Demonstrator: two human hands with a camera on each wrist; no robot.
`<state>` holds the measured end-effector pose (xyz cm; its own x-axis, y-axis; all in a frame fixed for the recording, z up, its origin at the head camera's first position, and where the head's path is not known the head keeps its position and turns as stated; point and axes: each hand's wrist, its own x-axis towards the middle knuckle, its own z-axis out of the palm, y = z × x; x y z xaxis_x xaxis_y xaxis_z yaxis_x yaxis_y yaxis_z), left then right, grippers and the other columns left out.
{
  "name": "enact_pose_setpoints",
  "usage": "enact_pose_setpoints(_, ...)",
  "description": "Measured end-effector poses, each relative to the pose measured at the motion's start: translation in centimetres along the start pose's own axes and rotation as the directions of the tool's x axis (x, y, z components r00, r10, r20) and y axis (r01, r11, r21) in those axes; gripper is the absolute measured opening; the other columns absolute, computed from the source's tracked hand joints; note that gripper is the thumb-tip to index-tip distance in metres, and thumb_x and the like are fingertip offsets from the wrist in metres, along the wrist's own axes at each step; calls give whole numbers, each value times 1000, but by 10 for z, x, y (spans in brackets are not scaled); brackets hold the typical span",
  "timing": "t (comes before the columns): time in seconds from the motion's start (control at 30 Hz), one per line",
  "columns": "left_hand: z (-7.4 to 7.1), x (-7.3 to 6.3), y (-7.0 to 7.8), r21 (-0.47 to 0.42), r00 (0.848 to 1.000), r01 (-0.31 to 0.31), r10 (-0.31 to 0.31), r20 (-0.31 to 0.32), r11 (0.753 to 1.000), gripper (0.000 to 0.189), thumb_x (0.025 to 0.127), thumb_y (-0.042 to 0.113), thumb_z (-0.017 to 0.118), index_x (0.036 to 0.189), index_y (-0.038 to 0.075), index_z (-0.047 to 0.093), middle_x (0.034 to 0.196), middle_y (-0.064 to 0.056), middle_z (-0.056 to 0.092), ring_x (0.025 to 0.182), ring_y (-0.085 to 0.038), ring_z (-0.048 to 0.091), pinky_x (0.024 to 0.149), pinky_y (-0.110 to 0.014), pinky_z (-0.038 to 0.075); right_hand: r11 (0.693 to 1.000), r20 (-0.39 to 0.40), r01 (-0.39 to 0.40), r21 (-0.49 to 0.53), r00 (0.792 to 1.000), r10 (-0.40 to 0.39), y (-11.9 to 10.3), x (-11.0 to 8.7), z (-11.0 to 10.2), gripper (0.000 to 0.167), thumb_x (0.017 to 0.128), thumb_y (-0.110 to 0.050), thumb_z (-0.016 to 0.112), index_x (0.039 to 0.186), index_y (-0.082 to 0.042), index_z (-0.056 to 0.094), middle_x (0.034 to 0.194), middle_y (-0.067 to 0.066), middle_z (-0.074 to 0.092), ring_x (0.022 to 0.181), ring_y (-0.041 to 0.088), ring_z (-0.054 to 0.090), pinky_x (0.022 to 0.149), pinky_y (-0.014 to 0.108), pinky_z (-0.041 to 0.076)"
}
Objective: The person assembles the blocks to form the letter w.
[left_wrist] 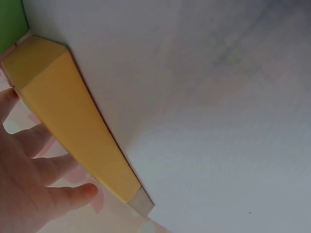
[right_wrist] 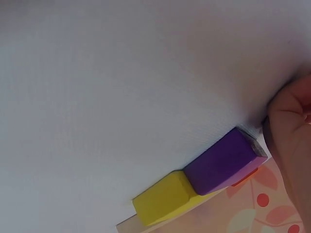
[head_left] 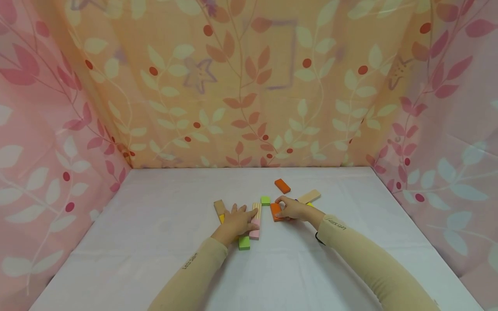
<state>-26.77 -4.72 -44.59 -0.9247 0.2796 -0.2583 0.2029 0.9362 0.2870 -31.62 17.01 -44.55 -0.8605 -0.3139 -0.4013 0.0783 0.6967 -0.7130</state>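
My left hand [head_left: 235, 222] lies over the blocks left of centre, fingers spread. Its index finger touches a striped wooden block [head_left: 256, 208], and the thumb rests on a pink block [head_left: 254, 234] in line with it. Beside that hand lies an orange-yellow block [left_wrist: 77, 121], large in the left wrist view. My right hand [head_left: 292, 208] pinches an orange block [head_left: 275, 211] flat on the table, right of the striped block. Only part of this hand shows in the right wrist view, and its fingertips are hidden there.
A light green block [head_left: 265, 201] lies beyond the striped one, another green block [head_left: 244, 243] nearer me. Behind are a second orange block [head_left: 282, 185] and a plain wooden plank [head_left: 310, 196]. Purple [right_wrist: 226, 162] and yellow [right_wrist: 163, 199] blocks lie beside my right hand.
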Motion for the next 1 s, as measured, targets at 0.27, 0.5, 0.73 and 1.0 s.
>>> enact_pose_setpoints(0.27, -1, 1, 0, 15, 1000, 9, -9, 3, 1000, 66, 89, 50, 63, 148, 26, 44, 152, -16, 37, 142, -46, 20, 110, -65, 14, 1000, -13, 9, 12, 1000, -9, 1, 4, 1, 51, 93, -14, 66, 139, -7, 43, 77, 7, 50, 61, 16, 44, 55, 24, 42)
enact_pose_setpoints(0.5, -3, 3, 0, 36, 1000, 14, -13, -1, 999, 66, 89, 52, 62, 148, 27, 43, 153, -16, 36, 142, -46, 19, 110, -65, 12, 1000, -25, 15, 24, 1000, -15, -1, 4, 0, 53, 93, -16, 67, 139, -7, 43, 78, 7, 51, 63, 16, 46, 55, 24, 42)
enact_pose_setpoints(0.73, -4, 1, 2, 103, 1000, -11, 13, -18, 995, 66, 89, 54, 61, 148, 28, 44, 150, -15, 39, 141, -46, 22, 109, -66, 14, 998, -61, 54, 42, 997, -52, 3, 0, -16, 57, 93, -17, 66, 141, 0, 41, 70, 5, 53, 56, 13, 47, 52, 23, 43)
enact_pose_setpoints(1.0, -2, -3, 2, 83, 999, -21, 23, -26, 996, 66, 89, 52, 62, 147, 26, 45, 148, -16, 41, 140, -46, 23, 109, -65, 16, 971, -147, 201, -126, 965, -219, 3, 14, -61, 41, 95, -12, 64, 131, 2, 53, 80, 8, 53, 67, 18, 48, 59, 26, 41)
